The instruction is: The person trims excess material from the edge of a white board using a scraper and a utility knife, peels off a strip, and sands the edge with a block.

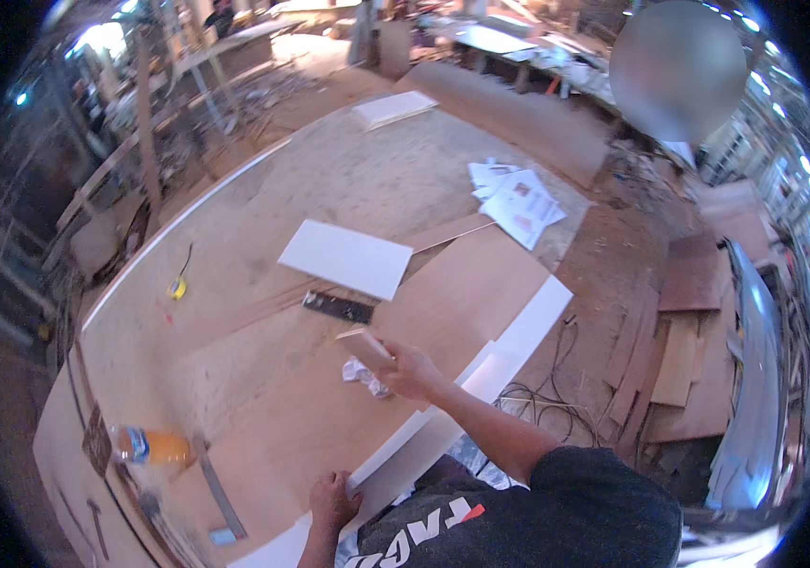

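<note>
My right hand (410, 371) is closed around a small flat wooden block (367, 348) above the large brown wood panel (462, 289). Just under that hand, crumpled white material (360, 375) lies on the panel; whether it is cloth or paper I cannot tell. At the panel's near edge my left hand (332, 500) has curled fingers, with the thumb against the end of a white strip (396, 454). The strip runs along the near edge, and my forearm covers part of it. A dark flat rectangular piece (337, 307) lies beyond the block.
A white board (346, 258) lies past the dark piece, and papers (519, 204) are spread at the far right. On the left are a yellow tape measure (176, 288), an orange drink bottle (154, 446) and a grey flat bar (220, 497). Cables (556, 402) and stacked boards (694, 360) occupy the right-hand floor.
</note>
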`<move>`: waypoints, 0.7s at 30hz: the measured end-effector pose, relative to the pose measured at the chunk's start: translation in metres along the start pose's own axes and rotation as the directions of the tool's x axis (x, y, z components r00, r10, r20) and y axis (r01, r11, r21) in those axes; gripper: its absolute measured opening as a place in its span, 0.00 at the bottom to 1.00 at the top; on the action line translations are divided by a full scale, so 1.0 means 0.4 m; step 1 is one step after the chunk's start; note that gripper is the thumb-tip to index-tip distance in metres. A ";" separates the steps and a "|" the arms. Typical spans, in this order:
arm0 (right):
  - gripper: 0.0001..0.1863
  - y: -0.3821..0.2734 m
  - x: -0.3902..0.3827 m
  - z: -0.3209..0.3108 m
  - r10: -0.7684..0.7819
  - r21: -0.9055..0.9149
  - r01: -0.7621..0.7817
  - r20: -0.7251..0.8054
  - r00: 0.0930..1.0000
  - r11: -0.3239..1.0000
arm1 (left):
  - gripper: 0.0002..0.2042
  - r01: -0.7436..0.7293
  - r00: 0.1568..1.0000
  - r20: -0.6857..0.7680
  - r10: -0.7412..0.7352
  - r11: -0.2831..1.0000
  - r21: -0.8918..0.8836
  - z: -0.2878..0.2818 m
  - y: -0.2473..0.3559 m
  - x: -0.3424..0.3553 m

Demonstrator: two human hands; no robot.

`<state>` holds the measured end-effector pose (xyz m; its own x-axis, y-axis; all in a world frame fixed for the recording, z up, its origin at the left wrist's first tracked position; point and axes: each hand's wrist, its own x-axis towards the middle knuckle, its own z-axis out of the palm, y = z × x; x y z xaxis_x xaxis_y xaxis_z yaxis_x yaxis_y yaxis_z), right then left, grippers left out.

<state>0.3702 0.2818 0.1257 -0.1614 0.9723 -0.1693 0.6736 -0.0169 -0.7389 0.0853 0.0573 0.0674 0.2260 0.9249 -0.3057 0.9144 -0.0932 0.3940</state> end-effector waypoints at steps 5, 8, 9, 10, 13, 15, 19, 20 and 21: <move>0.30 0.062 -0.198 -0.116 0.213 0.393 -0.040 -0.409 0.887 0.919 | 0.17 -0.210 0.977 0.058 0.206 0.975 0.078 -0.002 -0.044 0.040; 0.33 0.052 -0.365 -0.093 0.261 0.438 0.019 -0.569 0.780 0.899 | 0.17 -0.234 0.972 0.041 0.232 0.971 0.044 0.015 -0.075 0.047; 0.33 0.050 -0.433 -0.067 0.349 0.499 -0.025 -0.568 0.746 0.866 | 0.17 -0.225 0.973 0.061 0.223 0.974 0.025 0.034 -0.078 0.056; 0.32 0.033 -0.498 -0.041 0.440 0.607 -0.051 -0.513 0.738 0.793 | 0.17 -0.216 0.973 0.081 0.214 0.976 0.013 0.025 -0.074 0.055; 0.32 -0.004 -0.656 0.030 0.642 0.858 -0.093 -0.302 0.705 0.506 | 0.18 -0.178 0.972 0.156 0.177 0.984 -0.010 -0.035 -0.037 0.026; 0.36 -0.012 -0.728 0.075 0.722 0.955 -0.119 -0.120 0.682 0.271 | 0.19 -0.223 0.968 0.113 0.226 0.974 -0.036 -0.030 -0.049 0.016; 0.44 -0.095 -0.792 0.054 0.417 0.989 0.105 -0.052 0.908 -0.107 | 0.20 -0.207 0.976 0.041 0.213 0.970 -0.126 0.010 -0.080 0.028; 0.48 -0.129 -0.796 0.035 0.376 0.980 0.154 -0.095 0.922 -0.128 | 0.21 -0.268 0.963 -0.008 0.268 0.962 -0.044 0.037 -0.088 0.043; 0.47 -0.147 -0.798 0.021 0.339 0.973 0.187 -0.133 0.931 -0.133 | 0.21 -0.324 0.944 -0.050 0.325 0.945 0.038 0.054 -0.091 0.057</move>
<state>0.3761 -0.0293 0.2180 0.1741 0.9307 -0.3216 -0.8215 -0.0428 -0.5685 0.0644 0.0737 0.0273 0.4940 0.8616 -0.1167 0.8040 -0.4015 0.4387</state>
